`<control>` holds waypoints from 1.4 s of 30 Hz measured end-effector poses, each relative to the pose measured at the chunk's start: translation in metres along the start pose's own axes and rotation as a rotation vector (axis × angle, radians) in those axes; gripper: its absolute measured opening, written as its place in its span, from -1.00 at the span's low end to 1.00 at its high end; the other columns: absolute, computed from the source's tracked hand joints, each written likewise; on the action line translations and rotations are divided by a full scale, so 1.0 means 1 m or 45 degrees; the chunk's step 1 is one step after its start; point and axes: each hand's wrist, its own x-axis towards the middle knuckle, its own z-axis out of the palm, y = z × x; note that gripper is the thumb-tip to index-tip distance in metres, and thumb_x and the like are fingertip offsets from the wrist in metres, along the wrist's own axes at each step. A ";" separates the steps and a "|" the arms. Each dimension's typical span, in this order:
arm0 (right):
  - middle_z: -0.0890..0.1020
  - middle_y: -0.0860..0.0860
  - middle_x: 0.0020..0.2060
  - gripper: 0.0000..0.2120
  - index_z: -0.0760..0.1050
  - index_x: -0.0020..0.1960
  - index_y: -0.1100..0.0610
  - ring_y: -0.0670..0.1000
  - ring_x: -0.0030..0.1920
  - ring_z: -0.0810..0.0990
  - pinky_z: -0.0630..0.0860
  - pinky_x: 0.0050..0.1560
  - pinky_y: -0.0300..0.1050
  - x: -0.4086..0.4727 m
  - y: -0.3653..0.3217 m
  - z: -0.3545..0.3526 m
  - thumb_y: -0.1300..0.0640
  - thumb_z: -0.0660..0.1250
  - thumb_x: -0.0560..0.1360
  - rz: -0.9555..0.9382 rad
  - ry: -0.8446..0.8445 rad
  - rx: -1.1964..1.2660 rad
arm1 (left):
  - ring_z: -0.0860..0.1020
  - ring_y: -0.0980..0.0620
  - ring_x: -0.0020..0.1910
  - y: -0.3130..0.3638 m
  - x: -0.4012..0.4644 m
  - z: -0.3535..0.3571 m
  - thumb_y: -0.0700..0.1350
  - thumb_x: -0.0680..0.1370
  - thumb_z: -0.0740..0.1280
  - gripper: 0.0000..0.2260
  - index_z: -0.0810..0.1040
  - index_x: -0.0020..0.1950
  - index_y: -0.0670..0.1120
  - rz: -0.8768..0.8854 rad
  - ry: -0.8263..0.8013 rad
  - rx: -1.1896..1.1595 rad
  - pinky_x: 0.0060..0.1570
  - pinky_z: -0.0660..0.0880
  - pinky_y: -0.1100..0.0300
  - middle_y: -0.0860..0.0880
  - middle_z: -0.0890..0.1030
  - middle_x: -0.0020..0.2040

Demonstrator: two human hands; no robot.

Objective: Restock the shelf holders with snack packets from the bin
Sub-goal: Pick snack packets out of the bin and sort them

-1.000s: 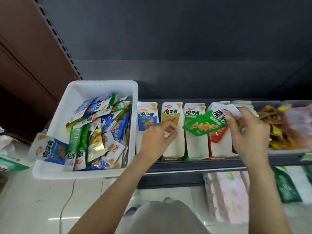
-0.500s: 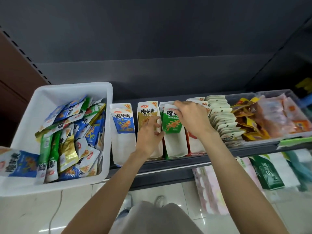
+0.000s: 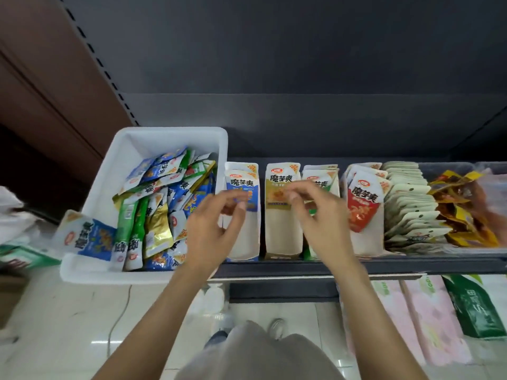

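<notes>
A white bin (image 3: 104, 204) on the left holds several blue, green and gold snack packets (image 3: 153, 204). To its right on the shelf stand four white holders: blue (image 3: 242, 231), gold (image 3: 282, 234), green (image 3: 321, 174) and red (image 3: 365, 204), each with packets in it. My left hand (image 3: 216, 226) hovers in front of the blue holder with loosely curled fingers that hold nothing. My right hand (image 3: 318, 215) hangs over the green holder, fingers loosely curled and empty, and hides most of that holder.
One blue packet (image 3: 87, 237) hangs over the bin's left wall. Right of the holders lie a row of pale packets (image 3: 408, 209) and a tray of yellow and orange snacks (image 3: 463, 209). Below the shelf edge (image 3: 301, 266) lie pink and green packs (image 3: 439, 319). Tiled floor is underneath.
My right hand put the green packet into the green holder and has let go. Both hands have drawn back from the holders, and my left hand has moved left toward the bin.
</notes>
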 end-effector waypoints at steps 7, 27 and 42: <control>0.61 -0.04 0.12 -0.75 0.53 0.23 0.06 -0.05 0.09 0.55 0.50 0.06 -0.10 0.005 -0.056 0.112 0.15 0.23 0.57 -0.232 -0.728 -0.136 | 0.48 -0.20 0.04 -0.104 -0.014 -0.085 -0.04 0.41 0.48 -0.61 0.55 0.20 -0.11 -0.312 -0.184 0.758 0.00 0.42 0.00 -0.13 0.58 0.06; 0.56 0.02 0.03 -0.91 0.57 -0.09 0.13 0.03 0.10 0.46 0.38 0.11 -0.15 0.037 -0.067 0.180 0.11 0.40 0.47 -0.558 -0.367 -0.148 | 0.62 -0.01 -0.22 -0.111 -0.031 -0.115 0.08 0.49 0.38 -0.68 0.60 0.16 -0.07 -0.307 0.019 0.351 -0.29 0.48 0.24 -0.04 0.68 -0.13; 0.66 -0.11 -0.11 -0.82 0.52 0.00 -0.08 -0.09 -0.07 0.63 0.56 -0.09 -0.17 0.004 -0.050 0.059 0.19 0.37 0.50 0.373 -0.323 0.492 | 0.63 0.03 -0.29 -0.055 -0.012 -0.083 -0.13 0.37 0.49 -0.92 0.65 -0.19 -0.10 -0.720 -0.187 -0.643 -0.27 0.57 0.22 -0.07 0.68 -0.27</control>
